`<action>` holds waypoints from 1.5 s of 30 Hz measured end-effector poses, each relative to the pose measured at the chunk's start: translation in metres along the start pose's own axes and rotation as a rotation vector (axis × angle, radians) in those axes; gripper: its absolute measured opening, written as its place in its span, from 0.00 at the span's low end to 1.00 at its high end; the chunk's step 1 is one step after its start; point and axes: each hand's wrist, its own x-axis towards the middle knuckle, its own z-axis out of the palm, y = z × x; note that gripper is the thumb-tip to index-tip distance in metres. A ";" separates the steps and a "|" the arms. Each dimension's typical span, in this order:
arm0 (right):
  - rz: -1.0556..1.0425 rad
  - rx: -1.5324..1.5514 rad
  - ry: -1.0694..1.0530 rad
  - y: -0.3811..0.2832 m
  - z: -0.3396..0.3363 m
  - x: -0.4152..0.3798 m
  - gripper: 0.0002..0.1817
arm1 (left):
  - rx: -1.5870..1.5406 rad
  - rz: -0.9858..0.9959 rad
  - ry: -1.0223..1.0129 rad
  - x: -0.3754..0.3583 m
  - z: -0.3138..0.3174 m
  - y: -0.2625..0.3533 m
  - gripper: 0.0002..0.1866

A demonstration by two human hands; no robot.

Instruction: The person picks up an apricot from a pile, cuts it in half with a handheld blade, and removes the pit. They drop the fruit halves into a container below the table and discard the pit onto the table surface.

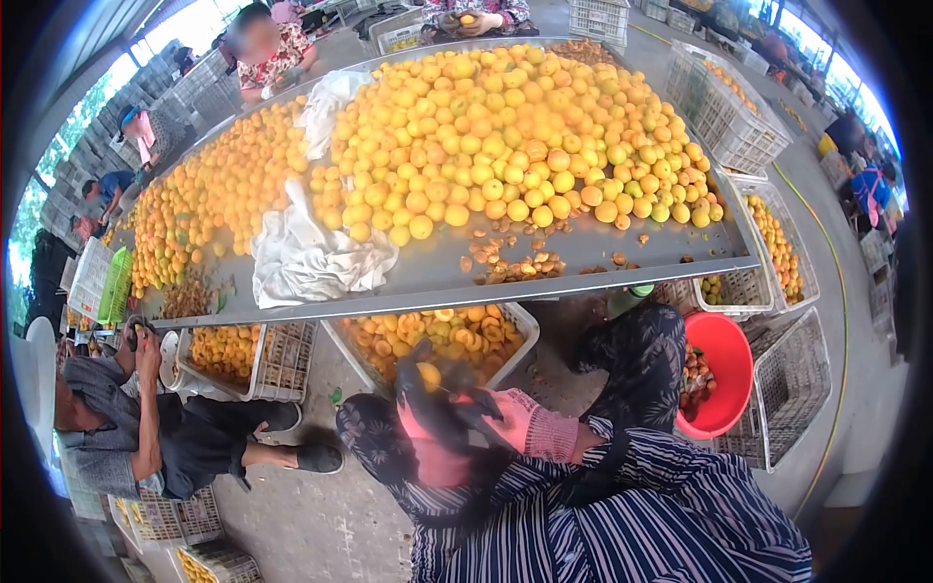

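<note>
Yellow-orange round fruit [429, 377], held by the pink-and-black-gloved left hand [418, 408], seems light, bruisable, best cupped around its sides; the blurred, like-gloved right hand [498, 416] holds I cannot tell what.

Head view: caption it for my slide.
Gloved left hand holds a yellow fruit, right hand close beside it, before a crate of halved fruit and a fruit-heaped table.

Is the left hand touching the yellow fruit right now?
Touching. In the head view, the left hand has its dark gloved fingers against the yellow fruit, with no gap showing.
</note>
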 end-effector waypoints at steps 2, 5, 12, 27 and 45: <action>0.041 0.063 0.003 0.004 0.005 0.002 0.20 | -0.029 -0.004 -0.012 0.003 -0.006 -0.002 0.25; 0.058 0.174 0.014 -0.003 0.004 0.002 0.18 | -0.007 0.037 -0.058 0.004 -0.010 -0.004 0.24; 0.439 0.854 -0.086 -0.008 0.001 -0.003 0.20 | -0.203 0.035 -0.135 0.013 -0.023 -0.017 0.22; -0.072 -0.532 0.367 -0.043 -0.025 0.028 0.30 | 0.856 0.500 -0.446 0.035 -0.060 -0.047 0.19; 0.350 0.253 0.262 0.026 -0.041 0.041 0.19 | 0.934 0.680 -0.254 0.003 -0.018 -0.024 0.17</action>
